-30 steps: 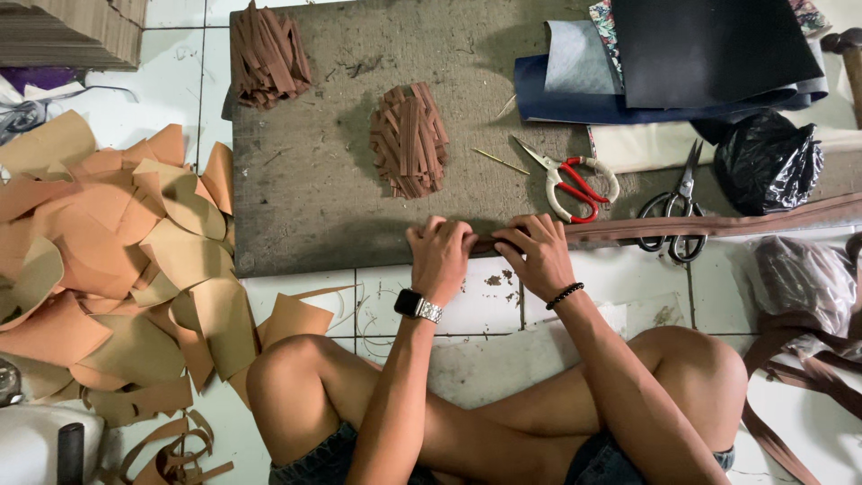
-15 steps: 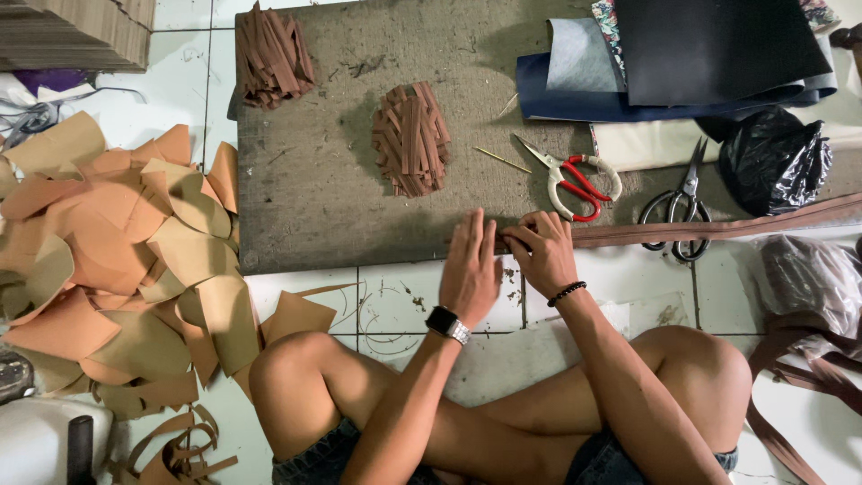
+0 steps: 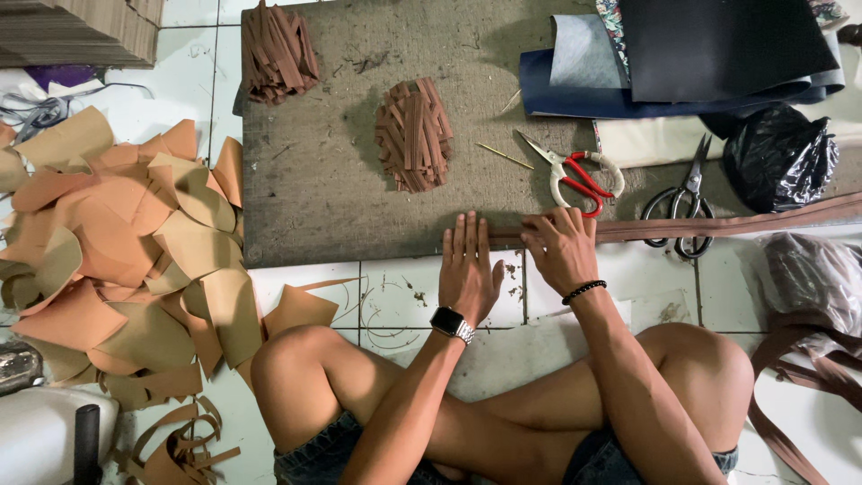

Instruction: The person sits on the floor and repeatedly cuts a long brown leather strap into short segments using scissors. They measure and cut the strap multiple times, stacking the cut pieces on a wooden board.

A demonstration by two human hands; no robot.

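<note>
While the left hand (image 3: 469, 269) is now lying flat with fingers spread at the near edge of the grey surface (image 3: 305, 198), having slid leftward and opened out from its earlier curled grip, the right hand (image 3: 561, 250) is pinching the long brown strip (image 3: 718, 226), which is running rightward along that edge; this suggests the strip end is being smoothed down. Tan leather offcuts (image 3: 117, 260) are piling up at far left, and cut strip pieces (image 3: 415, 133) are lying mid-surface. At right, a black plastic bag (image 3: 779, 157) is sitting knotted, contents hidden.
</note>
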